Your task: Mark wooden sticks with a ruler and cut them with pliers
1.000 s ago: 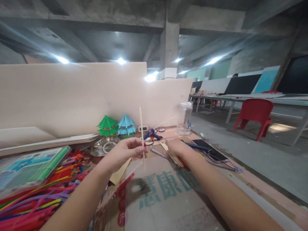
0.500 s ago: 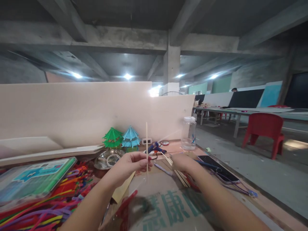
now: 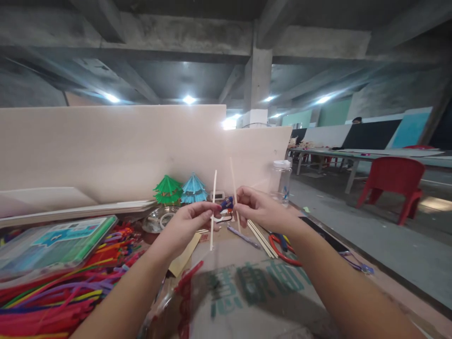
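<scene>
Two thin wooden sticks stand nearly upright in front of you, one in each of your hands. Your left hand (image 3: 189, 221) pinches the left stick (image 3: 213, 207) between thumb and fingertips, and your right hand (image 3: 259, 209) pinches the right stick (image 3: 233, 186) the same way, tilted a little to the left at its top. The two hands are close together, just apart.

Under your forearms lies a sheet of cardboard (image 3: 247, 292) printed with large green characters, too blurred to read. Just below your right hand a bundle of loose sticks (image 3: 262, 238) lies on the table, with red-handled pliers (image 3: 280, 249) beside it. Past your hands stand a green paper tree (image 3: 168, 189) and a blue paper tree (image 3: 193, 187); a clear jar (image 3: 281, 181) stands beyond the right hand. Left of your left arm sprawls a heap of bright pipe cleaners (image 3: 60, 287).

Half a second ago only the left hand held a stick; the right hand was down at the bundle and has since lifted with a second one.
</scene>
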`<state>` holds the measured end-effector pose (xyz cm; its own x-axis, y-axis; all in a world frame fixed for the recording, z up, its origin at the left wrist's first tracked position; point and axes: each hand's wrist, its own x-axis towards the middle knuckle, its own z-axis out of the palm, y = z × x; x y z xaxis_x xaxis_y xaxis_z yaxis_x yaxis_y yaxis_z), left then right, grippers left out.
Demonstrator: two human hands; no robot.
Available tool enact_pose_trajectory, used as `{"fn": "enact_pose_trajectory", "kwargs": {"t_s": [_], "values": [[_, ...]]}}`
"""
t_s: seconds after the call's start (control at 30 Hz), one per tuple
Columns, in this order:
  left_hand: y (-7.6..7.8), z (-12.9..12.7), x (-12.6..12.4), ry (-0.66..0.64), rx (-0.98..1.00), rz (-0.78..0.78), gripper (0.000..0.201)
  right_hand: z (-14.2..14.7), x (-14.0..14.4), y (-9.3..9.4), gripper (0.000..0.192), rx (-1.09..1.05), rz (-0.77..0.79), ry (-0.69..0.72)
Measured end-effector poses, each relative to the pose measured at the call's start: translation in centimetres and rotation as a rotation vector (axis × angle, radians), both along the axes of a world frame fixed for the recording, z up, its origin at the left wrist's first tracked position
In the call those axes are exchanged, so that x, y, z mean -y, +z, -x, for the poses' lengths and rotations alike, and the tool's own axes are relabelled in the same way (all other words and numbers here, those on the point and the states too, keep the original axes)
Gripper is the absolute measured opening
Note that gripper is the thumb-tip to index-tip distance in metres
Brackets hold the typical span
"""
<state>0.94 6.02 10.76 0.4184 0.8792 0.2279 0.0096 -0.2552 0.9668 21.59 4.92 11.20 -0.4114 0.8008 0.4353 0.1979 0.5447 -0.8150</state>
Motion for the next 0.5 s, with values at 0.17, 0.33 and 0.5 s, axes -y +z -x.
{"fn": "enact_pose_trajectory", "kwargs": {"t_s": [0.17,0.33,0.5], "values": [[0.8,0.0,0.6,0.033,-0.060,-0.078,0.044,0.2,0.2,0.3,0.015,-0.064,0.015,0.013],[1.1,0.1,0.8,0.159,-0.126,-0.228,0.035,0.9,0.1,0.0,0.021,-0.093,0.051,0.022],[1.1,0.2,0.8,0.177,-0.169,-0.300,0.038,2.1,-0.4,-1.2,0.026,-0.083,0.149,0.080]]}}
